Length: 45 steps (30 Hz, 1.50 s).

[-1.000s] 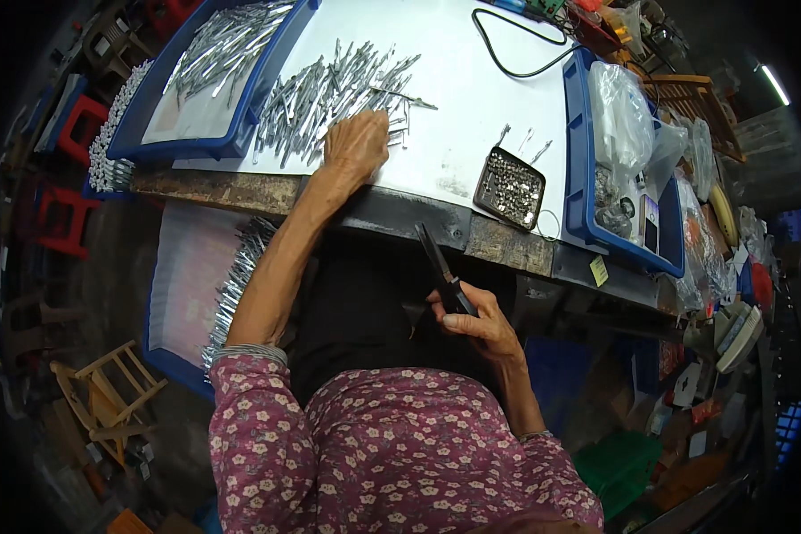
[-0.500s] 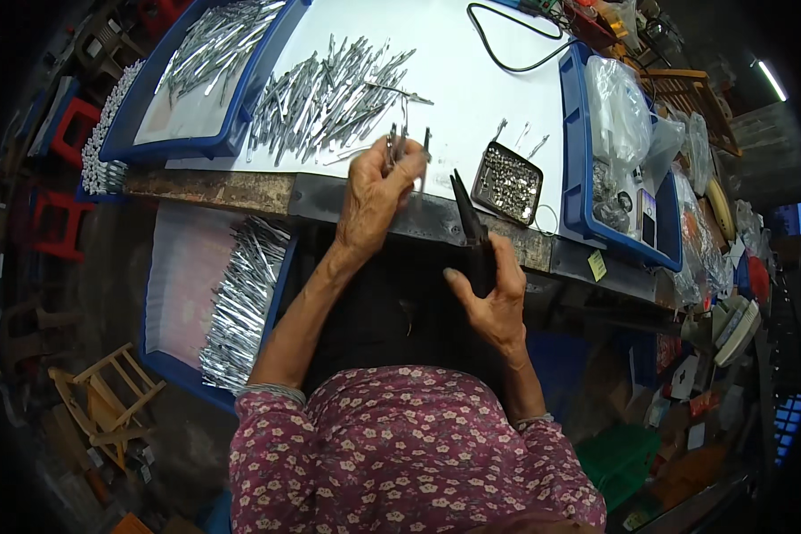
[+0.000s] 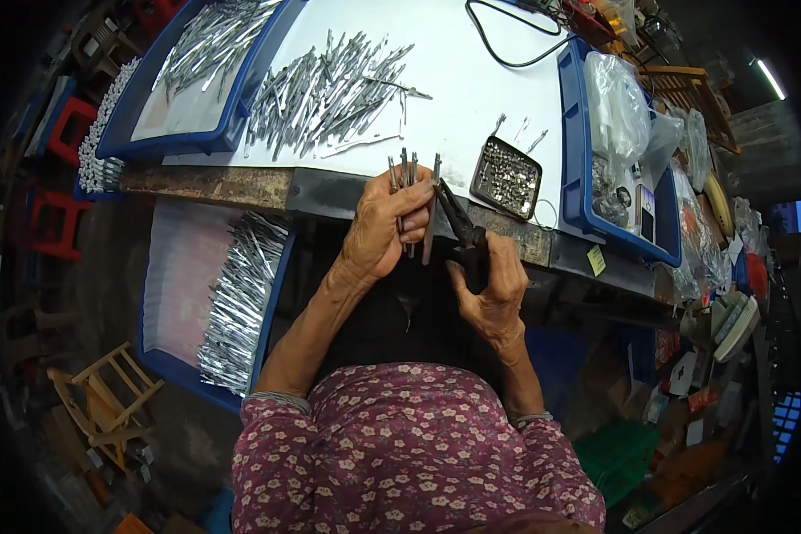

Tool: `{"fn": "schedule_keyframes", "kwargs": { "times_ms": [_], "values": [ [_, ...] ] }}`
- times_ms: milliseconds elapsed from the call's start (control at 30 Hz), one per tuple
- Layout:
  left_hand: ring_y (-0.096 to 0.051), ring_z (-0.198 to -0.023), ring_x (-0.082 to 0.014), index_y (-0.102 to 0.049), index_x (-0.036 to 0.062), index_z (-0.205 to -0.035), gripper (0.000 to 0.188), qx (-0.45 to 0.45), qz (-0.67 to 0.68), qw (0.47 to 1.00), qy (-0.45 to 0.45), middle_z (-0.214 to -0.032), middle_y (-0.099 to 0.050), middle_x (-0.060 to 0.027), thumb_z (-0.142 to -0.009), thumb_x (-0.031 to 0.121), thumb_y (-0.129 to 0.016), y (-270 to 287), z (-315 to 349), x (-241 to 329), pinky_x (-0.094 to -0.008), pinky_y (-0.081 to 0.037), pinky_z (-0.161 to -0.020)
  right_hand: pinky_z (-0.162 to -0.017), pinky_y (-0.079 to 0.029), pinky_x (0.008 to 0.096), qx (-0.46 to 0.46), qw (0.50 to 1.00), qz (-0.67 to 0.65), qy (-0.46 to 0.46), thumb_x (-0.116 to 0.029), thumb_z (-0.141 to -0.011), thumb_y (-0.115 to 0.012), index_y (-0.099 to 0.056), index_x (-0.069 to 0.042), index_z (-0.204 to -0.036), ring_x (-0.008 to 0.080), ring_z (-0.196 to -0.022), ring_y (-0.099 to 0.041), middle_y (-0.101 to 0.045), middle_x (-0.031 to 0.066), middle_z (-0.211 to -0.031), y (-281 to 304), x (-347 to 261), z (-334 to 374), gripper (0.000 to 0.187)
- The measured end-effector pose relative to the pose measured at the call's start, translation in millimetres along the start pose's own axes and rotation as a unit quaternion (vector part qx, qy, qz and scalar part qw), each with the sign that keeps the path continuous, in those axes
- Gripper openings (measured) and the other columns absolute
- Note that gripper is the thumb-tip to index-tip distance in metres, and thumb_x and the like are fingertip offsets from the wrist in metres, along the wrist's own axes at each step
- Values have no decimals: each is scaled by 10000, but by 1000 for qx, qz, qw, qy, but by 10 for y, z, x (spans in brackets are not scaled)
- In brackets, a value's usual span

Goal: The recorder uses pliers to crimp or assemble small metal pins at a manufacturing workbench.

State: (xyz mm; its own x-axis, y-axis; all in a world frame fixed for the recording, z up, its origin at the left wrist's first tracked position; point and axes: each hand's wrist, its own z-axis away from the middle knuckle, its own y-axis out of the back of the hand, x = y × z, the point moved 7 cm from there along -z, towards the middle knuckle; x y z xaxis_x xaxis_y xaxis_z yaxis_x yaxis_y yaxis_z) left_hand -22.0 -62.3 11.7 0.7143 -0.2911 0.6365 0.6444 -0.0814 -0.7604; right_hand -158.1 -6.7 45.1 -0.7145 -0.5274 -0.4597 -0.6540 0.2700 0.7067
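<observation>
In the head view I see a dark rectangular tin (image 3: pixel 500 206) of small metal parts on the white-covered tabletop (image 3: pixel 454 80). Left of the tin, the person's left hand (image 3: pixel 378 227) clenches its fingers around several slender silver metal strips (image 3: pixel 429 233). Nearer the person than the tin, the right hand (image 3: pixel 497 289) grasps black long-nosed pliers (image 3: pixel 457 218), tips at the rightmost strip; whether they pinch it, I cannot tell.

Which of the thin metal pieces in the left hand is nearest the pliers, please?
The rightmost piece, standing apart at the tips of the pliers; the other pieces are bunched farther left in the left hand.
</observation>
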Motion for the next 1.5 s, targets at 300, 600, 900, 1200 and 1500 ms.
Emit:
{"fn": "schedule_keyframes", "kwargs": {
  "times_ms": [300,600,900,1200,1500],
  "values": [
    [-444,-559,-115,-474,48,-870,45,123,-454,802,-368,-695,-482,-30,-863,64,-516,-189,186,227,-246,-371,-463,-557,-379,208,-179,882,-330,-286,-122,-652,-706,-556,-21,-936,48,-637,-436,-487,-29,-732,-178,150,168,336],
    [-514,-496,-178,-458,9,-821,157,-70,-671,471,-568,-859,-525,-128,-684,-9,-532,-527,350,182,-273,-407,-403,-463,-267,207,-243,665,-598,-376,-115,-675,-634,-525,54,-946,56,-551,-378,-435,6,-662,-177,176,362,337],
    [-524,-517,-132,-490,41,-856,98,109,-494,821,-265,-649,-556,-41,-879,125,-445,52,-117,551,-307,-434,-456,-508,-330,238,-229,712,-558,-361,-263,-696,-622,-500,58,-1022,98,-589,-422,-507,47,-758,-288,186,327,474],
    [-611,-730,-329,-463,21,-902,134,109,-721,649,-216,-773,-616,-185,-848,144,-460,366,-505,1000,-397,-469,-646,-509,-330,209,-256,741,-517,-344,-247,-705,-619,-524,45,-1002,76,-594,-442,-509,35,-735,-333,164,426,426],
    [-417,-507,-192,-408,89,-766,190,37,-714,692,-98,-563,-389,-32,-777,152,-587,575,-802,699,-366,-394,-475,-517,-324,205,-297,755,-483,-328,-291,-700,-661,-564,-2,-985,60,-589,-436,-505,7,-712,-432,136,540,417]
  ]
}}
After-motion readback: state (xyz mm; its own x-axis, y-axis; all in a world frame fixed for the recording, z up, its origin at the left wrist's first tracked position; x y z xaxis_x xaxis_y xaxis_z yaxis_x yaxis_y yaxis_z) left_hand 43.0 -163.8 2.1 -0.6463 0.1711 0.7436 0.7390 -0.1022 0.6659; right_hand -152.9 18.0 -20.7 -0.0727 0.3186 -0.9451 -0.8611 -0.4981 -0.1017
